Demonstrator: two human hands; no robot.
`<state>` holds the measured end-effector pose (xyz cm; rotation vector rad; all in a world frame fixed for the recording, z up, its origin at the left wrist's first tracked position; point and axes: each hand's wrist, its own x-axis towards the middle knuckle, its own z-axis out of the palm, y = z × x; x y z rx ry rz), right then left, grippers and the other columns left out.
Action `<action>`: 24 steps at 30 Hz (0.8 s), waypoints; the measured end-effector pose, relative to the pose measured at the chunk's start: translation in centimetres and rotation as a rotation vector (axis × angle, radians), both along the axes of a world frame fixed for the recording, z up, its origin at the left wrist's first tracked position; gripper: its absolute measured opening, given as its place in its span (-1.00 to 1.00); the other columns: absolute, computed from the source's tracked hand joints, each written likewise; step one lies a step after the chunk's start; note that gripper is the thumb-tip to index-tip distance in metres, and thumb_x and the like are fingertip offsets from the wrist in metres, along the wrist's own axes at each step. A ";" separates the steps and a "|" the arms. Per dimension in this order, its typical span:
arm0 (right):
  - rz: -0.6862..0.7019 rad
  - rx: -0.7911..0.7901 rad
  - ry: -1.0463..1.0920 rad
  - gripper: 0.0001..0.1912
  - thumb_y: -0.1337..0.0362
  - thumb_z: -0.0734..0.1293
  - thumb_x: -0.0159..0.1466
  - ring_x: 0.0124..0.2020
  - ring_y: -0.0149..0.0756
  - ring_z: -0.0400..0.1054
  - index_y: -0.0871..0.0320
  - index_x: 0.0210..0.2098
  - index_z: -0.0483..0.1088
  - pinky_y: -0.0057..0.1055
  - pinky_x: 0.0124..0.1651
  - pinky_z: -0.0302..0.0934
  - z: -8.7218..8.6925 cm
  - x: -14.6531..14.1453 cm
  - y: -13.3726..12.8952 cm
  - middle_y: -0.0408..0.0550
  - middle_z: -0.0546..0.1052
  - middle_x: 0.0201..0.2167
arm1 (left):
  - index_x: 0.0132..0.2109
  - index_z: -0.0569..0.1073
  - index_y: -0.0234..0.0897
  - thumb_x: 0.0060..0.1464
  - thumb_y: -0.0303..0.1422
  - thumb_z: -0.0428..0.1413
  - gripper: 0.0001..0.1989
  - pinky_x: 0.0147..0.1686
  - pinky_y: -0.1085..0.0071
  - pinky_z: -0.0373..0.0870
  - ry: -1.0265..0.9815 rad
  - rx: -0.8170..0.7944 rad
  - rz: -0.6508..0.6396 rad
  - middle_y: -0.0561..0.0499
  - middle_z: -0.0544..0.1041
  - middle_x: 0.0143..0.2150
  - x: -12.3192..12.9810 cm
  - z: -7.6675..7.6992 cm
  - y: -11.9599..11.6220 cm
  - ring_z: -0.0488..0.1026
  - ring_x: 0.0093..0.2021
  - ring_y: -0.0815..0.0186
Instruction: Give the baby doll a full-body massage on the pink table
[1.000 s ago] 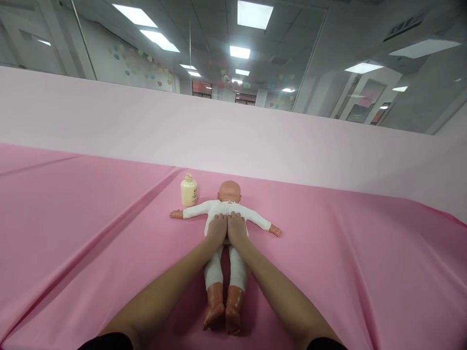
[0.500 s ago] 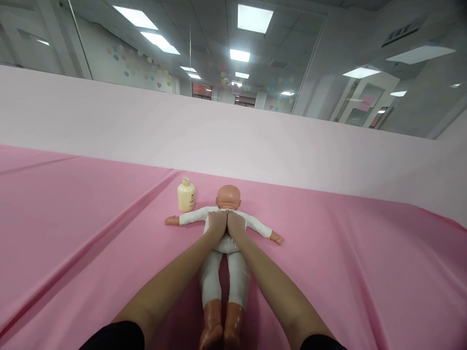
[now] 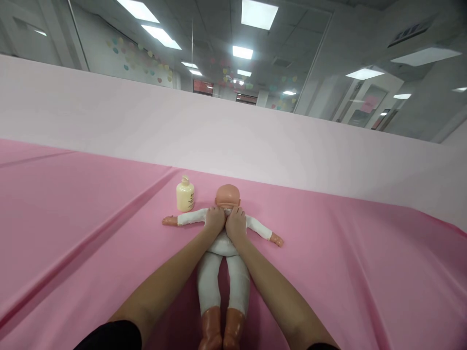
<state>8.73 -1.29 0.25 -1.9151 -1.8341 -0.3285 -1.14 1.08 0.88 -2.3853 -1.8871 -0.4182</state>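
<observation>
White-clothed plastic doll (image 3: 223, 246) lies prone; left hand (image 3: 215, 219) and right hand (image 3: 236, 225) curl on its upper back, grip unclear; uneven pressure could skew it.

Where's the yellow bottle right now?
In the head view, the bottle stands left of the doll's head, on the pink sheet, just beyond the doll's outstretched left-side arm.

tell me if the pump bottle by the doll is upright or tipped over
Upright: the bottle stands on the pink sheet, pump at the top.
</observation>
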 end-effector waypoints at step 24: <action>0.193 -0.184 -0.007 -0.47 0.24 0.14 0.39 0.21 -0.10 0.12 0.45 0.26 0.09 -0.29 0.24 -0.01 -0.9 1.3 -2.4 0.30 0.28 0.16 | 0.00 0.36 -0.40 0.24 -0.34 -0.10 -0.71 0.12 0.18 0.19 -0.108 0.049 -0.034 -0.25 0.42 0.03 -1.4 -0.9 -3.3 0.32 0.11 0.14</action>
